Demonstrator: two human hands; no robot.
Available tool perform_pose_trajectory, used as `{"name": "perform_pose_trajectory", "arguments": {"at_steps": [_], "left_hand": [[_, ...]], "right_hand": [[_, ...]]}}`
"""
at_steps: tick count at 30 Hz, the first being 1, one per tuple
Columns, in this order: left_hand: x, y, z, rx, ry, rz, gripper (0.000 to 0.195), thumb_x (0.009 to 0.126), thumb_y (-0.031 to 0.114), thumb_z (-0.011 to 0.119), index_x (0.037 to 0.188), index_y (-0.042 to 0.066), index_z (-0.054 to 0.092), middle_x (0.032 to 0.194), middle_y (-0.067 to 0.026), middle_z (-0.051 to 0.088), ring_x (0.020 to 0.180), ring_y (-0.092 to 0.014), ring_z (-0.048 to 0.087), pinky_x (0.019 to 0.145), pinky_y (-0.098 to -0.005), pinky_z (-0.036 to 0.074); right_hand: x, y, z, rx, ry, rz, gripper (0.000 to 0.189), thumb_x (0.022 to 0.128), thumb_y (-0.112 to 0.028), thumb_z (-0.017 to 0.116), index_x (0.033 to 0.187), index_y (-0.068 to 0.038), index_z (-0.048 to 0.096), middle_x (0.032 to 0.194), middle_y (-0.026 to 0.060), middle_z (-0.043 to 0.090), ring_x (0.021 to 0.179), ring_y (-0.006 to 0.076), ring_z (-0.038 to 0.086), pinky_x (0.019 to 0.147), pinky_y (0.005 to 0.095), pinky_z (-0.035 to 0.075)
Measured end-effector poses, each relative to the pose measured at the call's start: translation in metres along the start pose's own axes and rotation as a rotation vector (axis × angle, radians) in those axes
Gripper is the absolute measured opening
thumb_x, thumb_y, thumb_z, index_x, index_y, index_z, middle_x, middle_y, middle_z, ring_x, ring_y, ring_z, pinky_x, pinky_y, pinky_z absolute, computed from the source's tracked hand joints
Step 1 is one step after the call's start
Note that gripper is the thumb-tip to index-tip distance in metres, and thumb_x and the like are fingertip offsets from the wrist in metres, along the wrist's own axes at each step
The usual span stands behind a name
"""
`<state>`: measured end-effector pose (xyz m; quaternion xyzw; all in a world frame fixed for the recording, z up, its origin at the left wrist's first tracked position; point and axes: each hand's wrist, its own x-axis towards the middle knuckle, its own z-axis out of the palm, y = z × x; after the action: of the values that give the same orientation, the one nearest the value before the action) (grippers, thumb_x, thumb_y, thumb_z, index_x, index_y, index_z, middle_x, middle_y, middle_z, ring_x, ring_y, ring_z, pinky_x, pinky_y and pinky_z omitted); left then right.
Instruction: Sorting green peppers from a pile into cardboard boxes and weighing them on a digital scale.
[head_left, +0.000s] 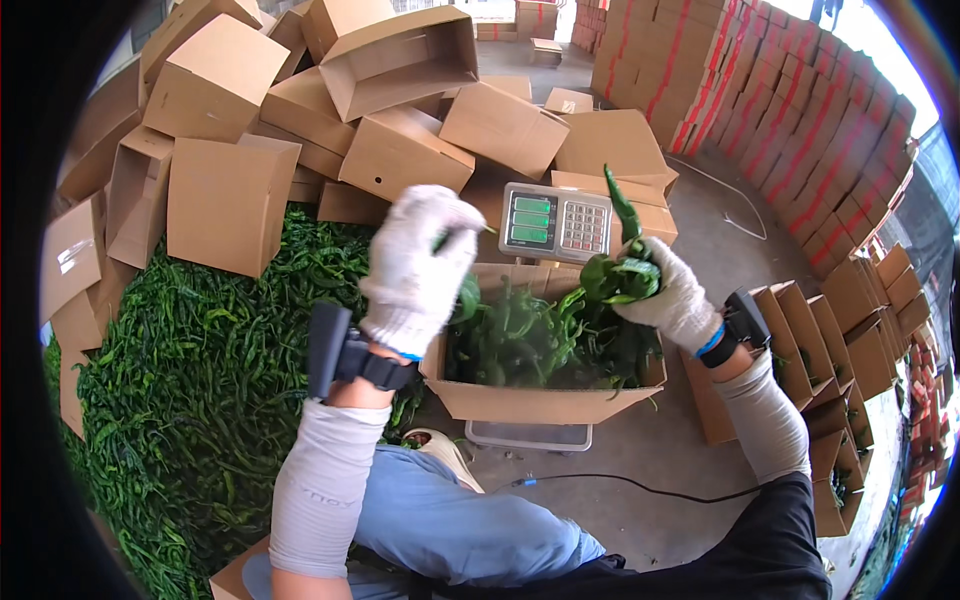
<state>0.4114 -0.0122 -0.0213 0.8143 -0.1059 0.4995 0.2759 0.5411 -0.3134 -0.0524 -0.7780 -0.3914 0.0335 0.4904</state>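
Both my hands wear white knit gloves. My right hand (667, 296) is closed around several green peppers (621, 277), one long one pointing up, over the right end of an open cardboard box (544, 405). Green peppers (517, 330) fill much of that box, which rests on a platform scale (529, 436). Above the box's left end is my left hand (424, 262), slightly blurred, its fingers curled; a thin stem shows at the fingertips and something green between them, so its hold is unclear. Behind the box stands the scale's display and keypad (555, 223), lit green.
A large heap of green peppers (187, 375) spreads at the left. Empty cardboard boxes (225, 202) are piled behind it. Flattened cartons with red bands (810, 127) are stacked at the back right, and open boxes (802, 352) stand at the right. A black cable (637, 480) crosses the floor.
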Motion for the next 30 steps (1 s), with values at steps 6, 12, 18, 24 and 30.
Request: {"name": "perform_pose_trajectory", "arguments": {"at_steps": [6,12,18,24,30], "left_hand": [[-0.011,-0.020,-0.012,-0.160,0.193,-0.204,0.029,0.077,-0.020,0.072,0.096,0.002,0.067,0.104,-0.0053,0.064,0.099,-0.016,0.063,0.091,-0.0292,0.054],[-0.015,-0.013,0.003,-0.074,0.137,-0.154,0.028,0.079,-0.014,0.076,0.097,0.005,0.068,0.102,-0.0041,0.067,0.098,-0.017,0.065,0.090,-0.0305,0.054],[-0.017,-0.005,0.005,-0.037,0.111,-0.114,0.026,0.078,-0.010,0.078,0.097,0.007,0.070,0.100,-0.0059,0.067,0.097,-0.021,0.066,0.088,-0.0327,0.054],[-0.020,-0.007,-0.001,-0.019,0.111,-0.131,0.027,0.078,-0.010,0.078,0.098,0.006,0.070,0.102,-0.0064,0.067,0.098,-0.022,0.066,0.089,-0.0325,0.054],[-0.020,-0.008,-0.006,-0.003,0.127,-0.113,0.029,0.079,-0.011,0.078,0.101,0.006,0.070,0.104,-0.0066,0.067,0.100,-0.021,0.066,0.090,-0.0322,0.054]], "right_hand": [[0.002,-0.011,-0.033,0.050,0.022,0.018,0.062,0.075,-0.011,0.091,0.128,-0.008,0.058,0.115,0.0010,0.067,0.107,0.0101,0.061,0.096,0.0295,0.051],[0.004,-0.009,-0.024,-0.040,0.042,-0.037,0.062,0.074,-0.015,0.092,0.125,-0.008,0.058,0.113,0.0034,0.067,0.106,0.0133,0.063,0.095,0.0316,0.053],[0.022,-0.017,-0.017,-0.338,-0.068,-0.335,0.058,0.069,-0.009,0.091,0.119,-0.009,0.061,0.113,0.0092,0.063,0.103,0.0261,0.064,0.093,0.0372,0.053],[0.021,-0.028,-0.019,-0.376,0.100,-0.406,0.051,0.070,-0.008,0.089,0.114,-0.009,0.064,0.104,0.0095,0.066,0.102,0.0307,0.065,0.092,0.0389,0.053],[0.018,-0.038,-0.036,-0.268,0.066,-0.296,0.058,0.069,-0.007,0.090,0.119,-0.009,0.061,0.111,0.0067,0.066,0.104,0.0200,0.064,0.094,0.0341,0.052]]}}
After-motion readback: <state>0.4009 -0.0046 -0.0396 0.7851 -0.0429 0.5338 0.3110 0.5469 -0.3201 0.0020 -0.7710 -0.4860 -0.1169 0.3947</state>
